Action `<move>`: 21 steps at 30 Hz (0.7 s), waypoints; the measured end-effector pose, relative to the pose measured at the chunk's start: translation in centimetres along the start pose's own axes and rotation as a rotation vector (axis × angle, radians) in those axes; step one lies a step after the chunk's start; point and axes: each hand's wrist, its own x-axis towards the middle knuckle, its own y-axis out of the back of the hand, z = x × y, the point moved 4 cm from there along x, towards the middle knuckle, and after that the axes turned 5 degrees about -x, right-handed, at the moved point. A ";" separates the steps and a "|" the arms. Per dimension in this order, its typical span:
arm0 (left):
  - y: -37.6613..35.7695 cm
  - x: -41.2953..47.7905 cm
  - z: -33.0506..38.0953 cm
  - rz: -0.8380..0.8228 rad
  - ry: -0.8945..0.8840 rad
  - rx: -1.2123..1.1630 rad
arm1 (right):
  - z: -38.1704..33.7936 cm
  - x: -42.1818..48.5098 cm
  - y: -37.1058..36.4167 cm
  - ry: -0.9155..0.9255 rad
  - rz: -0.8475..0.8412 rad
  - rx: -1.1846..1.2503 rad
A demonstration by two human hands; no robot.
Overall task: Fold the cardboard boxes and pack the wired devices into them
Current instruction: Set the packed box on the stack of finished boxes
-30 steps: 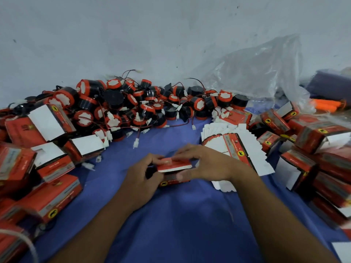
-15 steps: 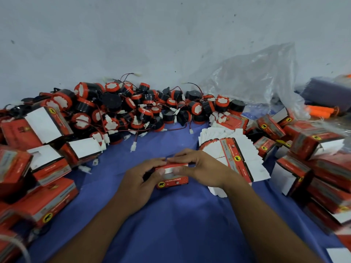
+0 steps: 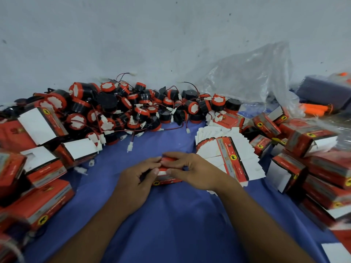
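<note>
A small red cardboard box point(image 3: 167, 180) sits on the blue cloth point(image 3: 171, 224) at the centre. My left hand point(image 3: 135, 179) grips its left end with curled fingers. My right hand point(image 3: 191, 170) holds its right side, fingers curled over the top flap. The fingertips of both hands meet on the box top, which hides most of it. A heap of round black-and-red wired devices point(image 3: 133, 111) lies behind, against the wall. A fanned stack of flat unfolded boxes point(image 3: 226, 156) lies just right of my right hand.
Folded red boxes with white flaps are piled at the left point(image 3: 39, 168) and at the right point(image 3: 313, 168). A crumpled clear plastic bag point(image 3: 250, 76) leans on the grey wall at the back right, beside an orange object point(image 3: 313, 109).
The white inside of the box's top flap showed a second ago; now my fingers cover the closed top. Both hands have drawn closer together over the box.
</note>
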 end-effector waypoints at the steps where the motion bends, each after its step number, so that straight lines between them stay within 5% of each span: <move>1: 0.1 0.0 0.0 -0.004 -0.003 0.027 | 0.1 0.1 0.0 -0.007 0.004 0.004; 10: -0.1 -1.0 0.5 -0.105 -0.266 0.283 | 0.5 0.3 -0.2 -0.061 0.081 0.242; 15: -0.4 -1.1 0.3 -0.152 -0.240 0.262 | 0.3 0.0 -0.1 -0.057 0.002 0.085; 21: 3.1 -1.0 -1.0 0.300 0.088 0.059 | -0.6 -0.1 1.8 -0.032 0.010 0.095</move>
